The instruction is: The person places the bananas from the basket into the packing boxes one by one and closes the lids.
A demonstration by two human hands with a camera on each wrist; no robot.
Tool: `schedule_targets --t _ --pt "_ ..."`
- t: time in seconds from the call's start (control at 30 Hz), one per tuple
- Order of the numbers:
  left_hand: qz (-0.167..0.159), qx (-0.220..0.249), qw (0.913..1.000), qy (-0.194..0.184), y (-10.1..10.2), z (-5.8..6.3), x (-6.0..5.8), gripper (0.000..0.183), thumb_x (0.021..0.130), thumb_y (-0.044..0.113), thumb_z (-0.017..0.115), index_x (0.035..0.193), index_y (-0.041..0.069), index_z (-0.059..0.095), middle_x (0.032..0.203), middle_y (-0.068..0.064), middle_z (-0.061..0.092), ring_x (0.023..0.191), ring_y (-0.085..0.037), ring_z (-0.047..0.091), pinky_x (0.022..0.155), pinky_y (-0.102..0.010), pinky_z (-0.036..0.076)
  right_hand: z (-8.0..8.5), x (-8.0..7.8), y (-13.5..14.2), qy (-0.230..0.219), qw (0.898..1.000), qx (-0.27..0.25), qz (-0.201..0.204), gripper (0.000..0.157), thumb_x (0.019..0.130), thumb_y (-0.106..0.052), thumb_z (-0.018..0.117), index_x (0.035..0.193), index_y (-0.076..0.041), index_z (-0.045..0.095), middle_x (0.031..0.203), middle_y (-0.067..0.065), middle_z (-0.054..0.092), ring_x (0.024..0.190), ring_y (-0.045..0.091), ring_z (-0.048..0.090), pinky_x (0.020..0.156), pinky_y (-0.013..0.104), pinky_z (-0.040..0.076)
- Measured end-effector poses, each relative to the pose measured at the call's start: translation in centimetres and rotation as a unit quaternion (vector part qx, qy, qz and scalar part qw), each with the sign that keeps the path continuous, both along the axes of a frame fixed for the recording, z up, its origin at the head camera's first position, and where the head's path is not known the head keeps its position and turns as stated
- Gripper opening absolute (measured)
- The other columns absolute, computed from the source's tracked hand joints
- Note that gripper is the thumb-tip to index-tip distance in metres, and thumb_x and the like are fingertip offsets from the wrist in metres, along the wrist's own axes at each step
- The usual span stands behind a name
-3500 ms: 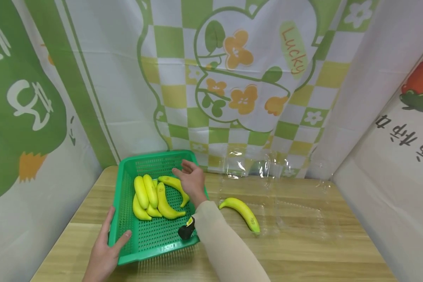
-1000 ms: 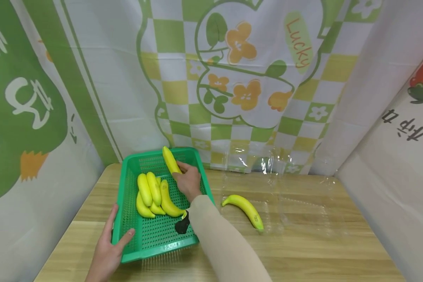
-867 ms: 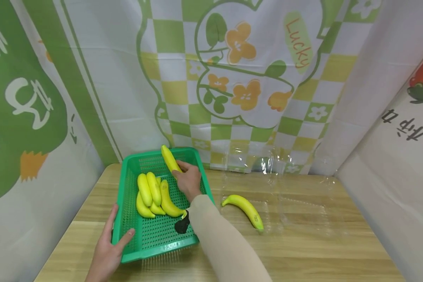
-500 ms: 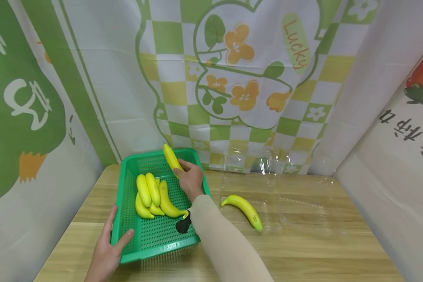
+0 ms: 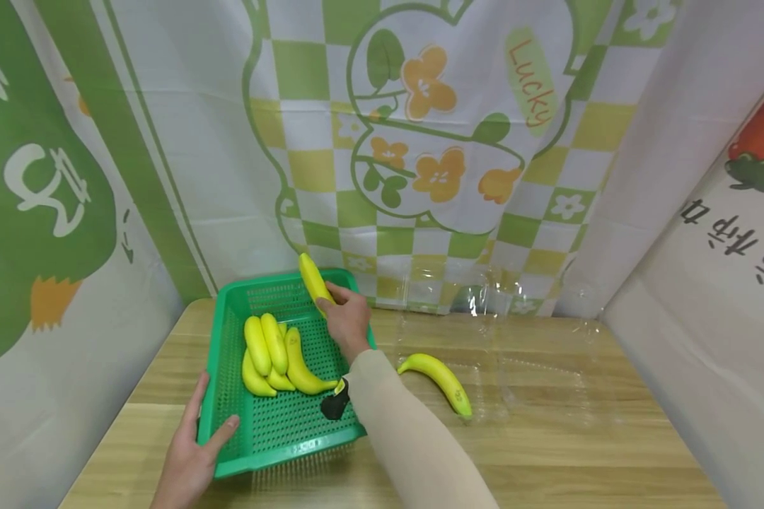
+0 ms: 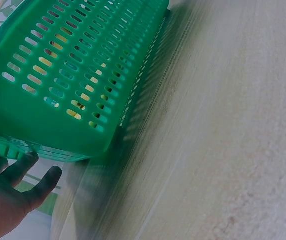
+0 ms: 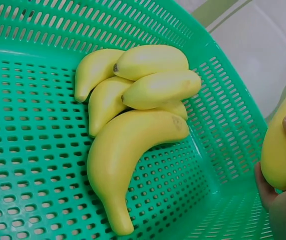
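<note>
A green perforated basket [image 5: 293, 449] stands on the table in the head view. My left hand [image 5: 187, 452] grips its left rim, thumb inside and fingers [image 6: 45, 185] along the outer wall. Over the back right of the basket, my right hand [image 5: 350, 314] holds a yellow banana [image 5: 314, 278], which tilts up past the back rim. The same banana [image 7: 279, 155] shows at the right edge of the right wrist view, pinched between thumb and fingers. Several bananas [image 7: 132, 155] lie heaped on the basket's floor at the left, some partly hidden under others.
A single banana [image 5: 438, 382] rests on the wooden table [image 5: 547, 459] right of the basket. Behind and beside it stands a clear plastic clamshell box [image 5: 535, 367], hard to make out. A printed cloth wall [image 5: 331, 177] rises behind the table.
My right hand, empty above the basket at first, has taken a banana from the basket's back right and raised it. Lately it has shifted slightly up and right. The left hand stays on the rim.
</note>
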State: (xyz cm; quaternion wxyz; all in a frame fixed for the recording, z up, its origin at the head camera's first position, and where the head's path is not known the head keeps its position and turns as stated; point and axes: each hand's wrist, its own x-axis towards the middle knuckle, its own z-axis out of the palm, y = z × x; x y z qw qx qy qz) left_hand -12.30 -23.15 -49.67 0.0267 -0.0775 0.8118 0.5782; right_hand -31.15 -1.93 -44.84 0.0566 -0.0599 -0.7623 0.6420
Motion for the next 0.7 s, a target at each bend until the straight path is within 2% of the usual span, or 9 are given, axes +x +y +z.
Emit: schedule_targets --t 0.2,0.27,0.33,0.43,0.5,0.57,0.6,0.67,0.7 --pt "0.000 0.001 1.0000 0.001 0.0 0.1 0.0 0.096 0.110 0.034 0.060 0.170 0.031 -0.015 0.180 -0.016 -0.006 0.155 -0.056 0.028 0.085 -0.002 0.042 0.7 0.2 0.5 0.009 1.000 -0.005 0.005 0.039 0.096 -0.018 0.080 0.135 -0.021 0.076 0.128 0.004 0.078 0.118 0.023 0.073 0.095 0.037 0.063" --pt "0.001 -0.004 1.0000 0.000 0.0 0.0 0.0 0.096 0.110 0.034 0.060 0.170 0.031 -0.015 0.180 -0.015 -0.006 0.155 -0.056 0.028 0.089 -0.005 0.045 0.9 0.3 0.6 0.012 1.000 -0.004 0.006 0.039 0.096 -0.018 0.080 0.135 -0.020 0.075 0.129 0.004 0.078 0.118 0.024 0.073 0.095 0.037 0.063" --pt "0.002 -0.008 1.0000 -0.003 0.0 0.0 0.0 0.096 0.110 0.035 0.059 0.169 0.032 -0.016 0.180 -0.014 -0.007 0.156 -0.056 0.026 0.103 -0.022 0.053 1.0 0.3 0.7 0.016 1.000 -0.001 0.004 0.039 0.096 -0.018 0.081 0.135 -0.019 0.076 0.129 0.005 0.078 0.118 0.024 0.073 0.094 0.037 0.063" --pt "0.003 -0.023 0.9997 -0.008 0.0 0.1 -0.1 0.095 0.110 0.037 0.059 0.169 0.035 -0.017 0.180 -0.012 -0.008 0.157 -0.057 0.024 0.117 -0.049 0.047 1.2 0.3 0.8 0.019 1.000 0.010 -0.003 0.038 0.096 -0.019 0.081 0.133 -0.020 0.077 0.128 0.004 0.079 0.117 0.024 0.073 0.092 0.035 0.063" --pt "0.004 -0.027 0.9996 -0.011 0.0 0.1 -0.1 0.095 0.110 0.037 0.059 0.168 0.036 -0.017 0.180 -0.012 -0.007 0.157 -0.057 0.025 0.118 -0.054 0.044 1.4 0.3 1.0 0.021 1.000 0.017 -0.008 0.036 0.095 -0.019 0.082 0.131 -0.020 0.078 0.127 0.004 0.079 0.115 0.023 0.073 0.089 0.034 0.063" --pt "0.003 -0.025 0.9996 -0.014 0.0 0.0 -0.1 0.095 0.110 0.038 0.059 0.168 0.036 -0.016 0.180 -0.013 -0.006 0.156 -0.056 0.027 0.110 -0.036 0.053 1.6 0.3 1.1 0.022 0.999 0.021 -0.009 0.036 0.095 -0.019 0.082 0.130 -0.020 0.078 0.127 0.005 0.079 0.114 0.024 0.074 0.087 0.033 0.064" --pt "0.004 -0.024 0.9996 -0.014 0.0 0.0 -0.1 0.096 0.110 0.038 0.059 0.168 0.037 -0.016 0.180 -0.013 -0.006 0.156 -0.056 0.027 0.104 -0.026 0.054 1.8 0.3 1.2 0.023 0.999 0.021 -0.010 0.036 0.095 -0.019 0.082 0.130 -0.020 0.079 0.127 0.005 0.079 0.113 0.024 0.074 0.087 0.033 0.064" --pt "0.003 -0.020 0.9997 -0.013 0.0 0.0 -0.1 0.096 0.110 0.037 0.060 0.169 0.036 -0.016 0.180 -0.011 -0.007 0.157 -0.055 0.026 0.093 -0.010 0.048 2.0 0.4 1.3 0.024 0.999 0.021 -0.008 0.036 0.095 -0.018 0.082 0.130 -0.019 0.078 0.127 0.006 0.079 0.113 0.024 0.074 0.086 0.033 0.064" --pt "0.003 -0.017 0.9998 -0.013 0.0 0.0 -0.1 0.096 0.110 0.037 0.060 0.169 0.037 -0.016 0.180 -0.011 -0.008 0.157 -0.055 0.025 0.090 -0.006 0.045 2.1 0.4 1.4 0.025 0.999 0.019 -0.007 0.036 0.094 -0.018 0.082 0.130 -0.019 0.078 0.127 0.006 0.079 0.113 0.024 0.074 0.086 0.033 0.064"
